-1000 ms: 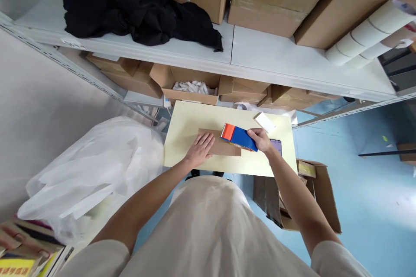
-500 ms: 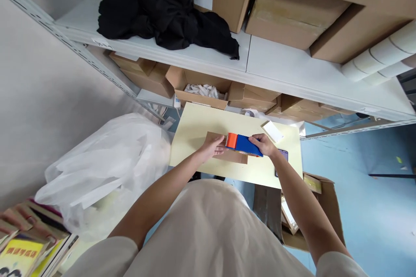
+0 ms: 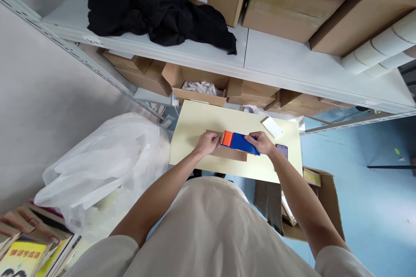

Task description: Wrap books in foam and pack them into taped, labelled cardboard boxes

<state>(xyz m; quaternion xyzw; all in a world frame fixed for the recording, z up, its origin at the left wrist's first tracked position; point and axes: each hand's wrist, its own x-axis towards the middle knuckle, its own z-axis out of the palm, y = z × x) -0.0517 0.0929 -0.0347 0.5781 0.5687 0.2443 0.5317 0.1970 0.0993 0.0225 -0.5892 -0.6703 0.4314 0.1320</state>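
A blue and orange tape dispenser (image 3: 241,142) is in my right hand (image 3: 261,143), which grips its blue end with the thumb on top. My left hand (image 3: 208,143) is closed in a pinch at the dispenser's orange end, by the toothed edge. What those fingertips pinch is too small to make out. Beneath the dispenser, a flat brown cardboard piece (image 3: 227,152) lies on the pale yellow table (image 3: 191,121), partly covered by my left hand and the dispenser.
A white box (image 3: 272,127) and a phone (image 3: 282,151) lie on the table's right side. Behind it stands a shelf (image 3: 276,56) with cartons and black cloth (image 3: 156,4). A white plastic bag (image 3: 107,169) is at left; an open carton (image 3: 328,207) sits low at right.
My left hand's fingers, stretched out beside the dispenser before, have closed into a pinch at its orange end. My right hand keeps its grip on the dispenser.
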